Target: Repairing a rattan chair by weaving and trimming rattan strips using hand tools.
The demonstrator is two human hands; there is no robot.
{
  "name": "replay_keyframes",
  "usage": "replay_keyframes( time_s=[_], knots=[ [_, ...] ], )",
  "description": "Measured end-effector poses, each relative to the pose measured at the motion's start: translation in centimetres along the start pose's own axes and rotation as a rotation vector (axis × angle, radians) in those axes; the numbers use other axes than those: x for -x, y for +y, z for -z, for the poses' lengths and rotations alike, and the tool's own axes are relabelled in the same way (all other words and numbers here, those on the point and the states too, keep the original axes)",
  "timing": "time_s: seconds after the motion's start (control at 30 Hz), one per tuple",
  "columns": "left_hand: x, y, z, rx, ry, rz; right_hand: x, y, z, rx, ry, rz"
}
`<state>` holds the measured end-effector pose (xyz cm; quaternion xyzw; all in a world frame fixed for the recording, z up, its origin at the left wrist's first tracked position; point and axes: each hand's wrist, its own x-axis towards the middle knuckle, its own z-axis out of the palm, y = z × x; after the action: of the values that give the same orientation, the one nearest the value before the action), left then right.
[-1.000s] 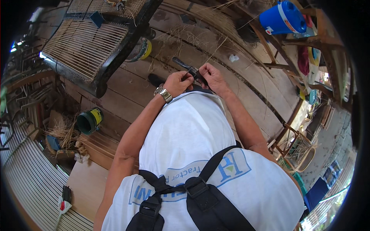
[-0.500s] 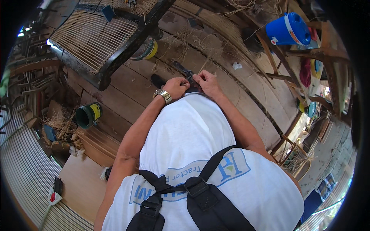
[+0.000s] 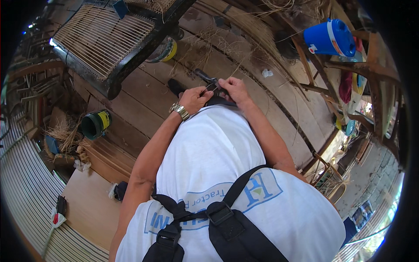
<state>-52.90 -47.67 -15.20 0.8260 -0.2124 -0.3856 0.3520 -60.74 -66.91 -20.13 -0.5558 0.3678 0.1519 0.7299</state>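
Observation:
My two hands work close together just beyond the white shirt front, over my lap. My left hand (image 3: 195,100), with a metal wristwatch (image 3: 180,111), has its fingers pinched together. Opposite it, my right hand (image 3: 235,91) is closed too, thumb and fingers bent inward. A thin, pale line shows between the fingertips, too small to name. Just past the hands lies a dark, elongated thing (image 3: 204,75) whose kind I cannot make out. A dark shoe or foot (image 3: 174,86) shows beside my left hand.
A dark-framed bench with cane strands (image 3: 107,37) stands at far left. A green bucket (image 3: 95,125) sits left, near a bundle of fibres (image 3: 65,133). Loose strands litter the plank floor (image 3: 144,89). A blue water jug (image 3: 329,38) and wooden frames (image 3: 375,72) are at right.
Both hands have shifted slightly in the picture and stay close together. The fingers of my right hand have turned a little, and the gap between the hands looks slightly wider.

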Motion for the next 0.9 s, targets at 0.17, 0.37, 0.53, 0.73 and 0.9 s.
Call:
replay_keyframes(
  time_s=[0.17,0.37,0.53,0.73,0.9],
  knots=[
    [9.5,-2.4,5.5,-0.009,0.027,0.008,-2.8,-4.0,9.2,0.086,0.206,0.039],
    [18.9,-11.6,8.7,-0.170,0.069,0.380,-3.9,-5.8,10.3,0.159,0.243,0.101],
    [8.3,-8.6,7.0,0.033,0.306,0.195,-2.5,-3.0,4.4,0.145,0.093,0.111],
    [-2.9,-1.3,1.7,0.153,-0.094,0.206,-1.5,-1.2,-0.5,0.145,0.062,0.069],
    [-3.7,-2.9,-1.0,0.668,-0.335,0.440,-1.3,0.1,-1.0,0.152,0.050,0.091]
  ],
)
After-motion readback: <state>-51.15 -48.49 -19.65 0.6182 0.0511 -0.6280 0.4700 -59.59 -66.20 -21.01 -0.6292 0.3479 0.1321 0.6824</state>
